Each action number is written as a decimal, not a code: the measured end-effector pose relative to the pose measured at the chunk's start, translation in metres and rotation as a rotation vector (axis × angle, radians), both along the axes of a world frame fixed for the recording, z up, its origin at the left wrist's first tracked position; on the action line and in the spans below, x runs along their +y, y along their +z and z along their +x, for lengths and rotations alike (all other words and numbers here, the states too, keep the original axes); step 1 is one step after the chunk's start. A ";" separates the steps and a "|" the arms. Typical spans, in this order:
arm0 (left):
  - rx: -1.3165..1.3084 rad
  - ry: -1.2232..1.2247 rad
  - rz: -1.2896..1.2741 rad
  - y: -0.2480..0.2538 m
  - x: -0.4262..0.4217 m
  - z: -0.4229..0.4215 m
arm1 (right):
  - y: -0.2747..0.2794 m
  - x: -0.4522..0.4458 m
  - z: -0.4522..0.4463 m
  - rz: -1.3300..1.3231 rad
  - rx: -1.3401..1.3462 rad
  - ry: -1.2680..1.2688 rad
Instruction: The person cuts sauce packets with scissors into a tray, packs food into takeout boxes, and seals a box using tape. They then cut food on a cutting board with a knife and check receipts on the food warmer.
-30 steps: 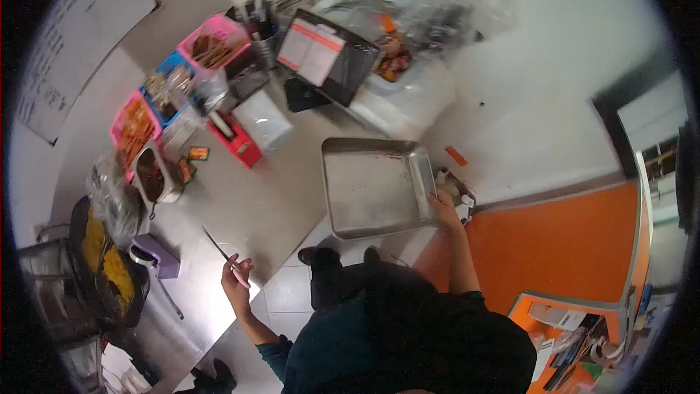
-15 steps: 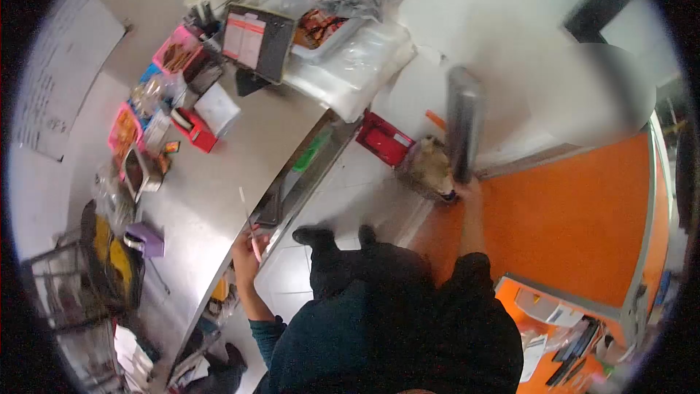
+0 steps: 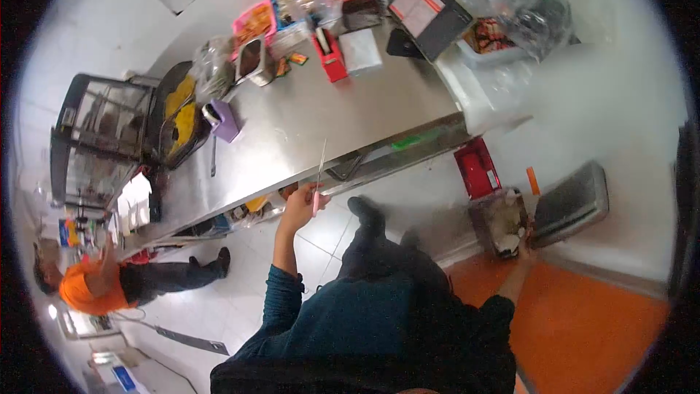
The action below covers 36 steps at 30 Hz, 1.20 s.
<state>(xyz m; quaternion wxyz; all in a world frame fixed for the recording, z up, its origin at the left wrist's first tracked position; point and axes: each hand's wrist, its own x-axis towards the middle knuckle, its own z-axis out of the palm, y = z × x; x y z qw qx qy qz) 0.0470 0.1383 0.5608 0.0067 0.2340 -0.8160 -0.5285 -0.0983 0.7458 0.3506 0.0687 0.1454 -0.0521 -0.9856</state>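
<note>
In my left hand (image 3: 295, 208), beside the front edge of the steel counter, is a slim pink-handled blade (image 3: 321, 168); I cannot tell whether it is a knife or scissors. The blade points up and away from me. My right hand (image 3: 523, 242) reaches down to the right, closed at the near corner of a dark bin lid (image 3: 572, 204), its fingertips partly hidden. The lid stands raised beside an open bin (image 3: 503, 222) with a bag and some waste inside. A red box (image 3: 477, 168) lies just beyond the bin.
Along the steel counter (image 3: 292, 124) stand a red tape dispenser (image 3: 330, 55), a metal tin (image 3: 253, 60), pink baskets (image 3: 255, 24) and a tilted tablet (image 3: 430, 14). An orange panel (image 3: 583, 321) is at my right. A person in an orange shirt (image 3: 95, 288) is at the far left.
My view has turned left, so the counter and bin appear rotated and the person in orange shows. The lid's broad face is now visible. Both hands keep their holds.
</note>
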 end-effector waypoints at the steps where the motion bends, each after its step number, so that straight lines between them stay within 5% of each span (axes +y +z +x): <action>1: -0.010 0.003 -0.017 -0.003 -0.003 0.003 | -0.002 0.003 -0.001 0.014 0.050 -0.016; 2: -0.019 0.006 -0.034 -0.005 -0.007 0.006 | -0.006 0.003 -0.002 -0.032 0.302 0.143; 4: -0.038 0.050 -0.083 -0.008 -0.018 0.008 | 0.011 -0.007 0.010 -0.013 0.262 0.180; 7: -0.054 0.134 -0.387 -0.013 -0.049 -0.007 | 0.070 -0.031 0.030 0.540 -0.290 -0.063; 14: -0.144 0.145 -1.003 -0.073 -0.174 -0.113 | 0.067 -0.055 0.067 1.125 -0.555 0.094; 19: -0.323 0.115 -0.641 -0.038 -0.186 -0.164 | 0.028 -0.114 0.066 1.303 -0.510 0.492; 22: 0.115 0.401 -0.821 -0.056 -0.178 -0.159 | -0.007 -0.177 0.049 1.410 -0.365 0.806; 25: 0.475 0.116 -0.788 -0.014 -0.140 -0.095 | -0.056 -0.252 0.021 1.541 -0.129 1.080; 27: 0.183 -0.031 -0.624 -0.021 -0.107 -0.041 | -0.094 -0.302 -0.002 1.640 0.087 1.193; 28: 0.136 0.140 -0.593 -0.072 -0.076 -0.012 | -0.116 -0.324 -0.012 1.702 0.216 1.230; 29: 0.248 0.025 -0.513 -0.066 -0.058 0.024 | -0.142 -0.347 -0.025 1.761 0.363 1.258; 32: 0.219 0.129 -0.245 -0.077 -0.005 0.104 | -0.133 -0.431 -0.030 2.165 1.017 1.426; 34: -0.119 0.168 -0.006 -0.091 0.016 0.140 | -0.151 -0.486 -0.022 2.370 1.523 1.395; 35: -0.184 0.173 0.021 -0.118 0.033 0.160 | -0.217 -0.494 -0.020 2.236 1.059 1.638; 36: -0.246 0.178 0.047 -0.141 0.037 0.173 | -0.232 -0.517 -0.022 2.252 1.102 1.660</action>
